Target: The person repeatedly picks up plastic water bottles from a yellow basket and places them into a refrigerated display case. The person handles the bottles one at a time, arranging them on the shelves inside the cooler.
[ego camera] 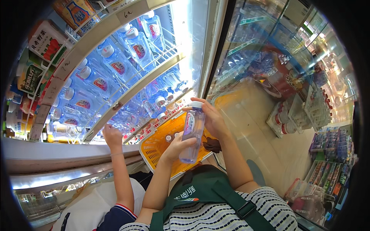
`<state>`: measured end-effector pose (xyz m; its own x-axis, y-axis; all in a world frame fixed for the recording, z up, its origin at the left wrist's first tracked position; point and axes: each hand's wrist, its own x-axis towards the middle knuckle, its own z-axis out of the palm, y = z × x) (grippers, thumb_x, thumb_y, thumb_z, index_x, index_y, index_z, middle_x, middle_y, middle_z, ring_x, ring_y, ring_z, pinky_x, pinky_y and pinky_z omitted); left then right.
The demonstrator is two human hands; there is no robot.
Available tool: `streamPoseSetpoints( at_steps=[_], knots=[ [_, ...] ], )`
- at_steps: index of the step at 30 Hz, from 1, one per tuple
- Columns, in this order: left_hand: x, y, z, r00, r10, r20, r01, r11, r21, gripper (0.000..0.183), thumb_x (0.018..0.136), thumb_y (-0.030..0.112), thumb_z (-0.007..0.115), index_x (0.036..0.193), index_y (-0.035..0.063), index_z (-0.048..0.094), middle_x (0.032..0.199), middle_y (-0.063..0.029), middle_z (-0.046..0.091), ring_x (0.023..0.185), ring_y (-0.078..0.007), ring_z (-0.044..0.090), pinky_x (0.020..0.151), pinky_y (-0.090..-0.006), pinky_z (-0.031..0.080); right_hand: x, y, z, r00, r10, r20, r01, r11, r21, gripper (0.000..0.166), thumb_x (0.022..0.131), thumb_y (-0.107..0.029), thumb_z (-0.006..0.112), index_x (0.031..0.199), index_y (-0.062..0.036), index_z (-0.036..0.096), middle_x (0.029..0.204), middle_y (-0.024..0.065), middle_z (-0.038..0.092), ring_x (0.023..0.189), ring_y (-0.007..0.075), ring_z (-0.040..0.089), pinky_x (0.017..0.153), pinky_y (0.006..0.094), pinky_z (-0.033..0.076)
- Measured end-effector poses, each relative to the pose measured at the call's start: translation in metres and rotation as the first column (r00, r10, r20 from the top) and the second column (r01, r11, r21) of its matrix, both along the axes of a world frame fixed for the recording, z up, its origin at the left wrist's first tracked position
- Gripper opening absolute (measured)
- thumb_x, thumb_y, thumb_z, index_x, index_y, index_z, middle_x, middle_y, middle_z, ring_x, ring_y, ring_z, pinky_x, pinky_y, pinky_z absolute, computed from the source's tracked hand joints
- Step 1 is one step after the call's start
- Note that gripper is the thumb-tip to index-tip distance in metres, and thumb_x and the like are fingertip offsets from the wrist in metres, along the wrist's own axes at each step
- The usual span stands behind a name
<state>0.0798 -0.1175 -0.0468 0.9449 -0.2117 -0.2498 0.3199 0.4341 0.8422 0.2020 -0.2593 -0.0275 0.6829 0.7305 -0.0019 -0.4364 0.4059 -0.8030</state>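
A clear plastic water bottle (189, 147) with a white cap is held upright, slightly tilted, in front of my apron. My left hand (176, 147) wraps around its lower part, thumb across the front. Around the cap and upper side of the same bottle are the fingers of my right hand (212, 117). Beneath the bottle stands a yellow plastic basket (150, 153) with a few capped bottles inside and a dark brown item at its right side. Left of it, lit fridge shelves (138, 75) hold rows of similar water bottles (140, 50).
Another person's forearm and hand (112, 135) reach to the fridge shelf edge at my left. A glass door (245, 57) stands at the right of the fridge, with tiled floor (248, 115) beyond. Stacked bottle packs (284, 118) and a rack of small packages (326, 176) are farther right.
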Motion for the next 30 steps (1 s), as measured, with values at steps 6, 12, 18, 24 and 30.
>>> streamPoseSetpoints(
  at_steps=[6,12,18,24,30],
  knots=[
    [0.006,-0.005,0.028,0.955,0.273,0.113,-0.295,0.897,0.33,0.043,0.082,0.015,0.071,0.118,-0.0005,0.054,0.1,-0.0054,0.062,0.089,-0.0117,0.059,0.08,-0.0279,0.049,-0.007,0.004,0.01,0.99,-0.103,0.094,0.117,0.98,-0.163,0.043,0.102,-0.031,0.045,0.136,-0.0037,0.046,0.114,0.0081,0.062,0.1,0.0135,0.06,0.088,0.0292,0.048],
    [0.011,-0.002,0.034,0.887,0.352,0.299,-0.46,0.731,0.504,0.041,0.084,0.02,0.072,0.115,0.0009,0.054,0.105,-0.009,0.062,0.093,-0.0152,0.062,0.08,-0.0296,0.05,-0.016,0.01,0.02,0.941,-0.049,0.335,0.146,0.951,-0.272,0.059,0.092,-0.025,0.064,0.137,0.004,0.039,0.119,0.017,0.06,0.107,0.0203,0.059,0.09,0.0324,0.048],
    [0.006,-0.012,0.042,0.791,0.232,0.567,-0.605,0.158,0.78,0.066,0.071,0.031,0.079,0.119,-0.0015,0.049,0.103,-0.0196,0.057,0.096,-0.0362,0.047,0.089,-0.0472,0.038,-0.027,0.01,0.035,0.878,-0.06,0.475,0.243,0.91,-0.335,0.072,0.08,-0.028,0.078,0.134,0.0029,0.043,0.117,0.0145,0.059,0.101,0.0198,0.059,0.085,0.0321,0.05],
    [-0.006,-0.016,0.071,0.795,0.077,0.602,-0.602,-0.018,0.798,0.074,0.066,0.031,0.08,0.123,-0.0001,0.045,0.104,-0.0155,0.05,0.097,-0.0311,0.043,0.087,-0.0443,0.037,-0.022,0.001,0.035,0.999,-0.022,0.049,0.021,0.999,0.028,0.054,0.084,-0.012,0.07,0.132,0.0015,0.047,0.12,0.011,0.06,0.109,0.0192,0.059,0.095,0.0338,0.047],
    [-0.02,-0.029,0.1,0.762,0.195,0.618,-0.648,0.235,0.724,0.067,0.068,0.022,0.08,0.123,0.0036,0.047,0.098,-0.0097,0.042,0.085,-0.0217,0.046,0.074,-0.0345,0.042,-0.025,0.001,0.026,0.96,0.141,-0.242,-0.066,0.954,0.292,0.058,0.087,-0.022,0.062,0.135,0.003,0.042,0.129,0.0203,0.055,0.117,0.0295,0.056,0.103,0.0434,0.042]
  ],
)
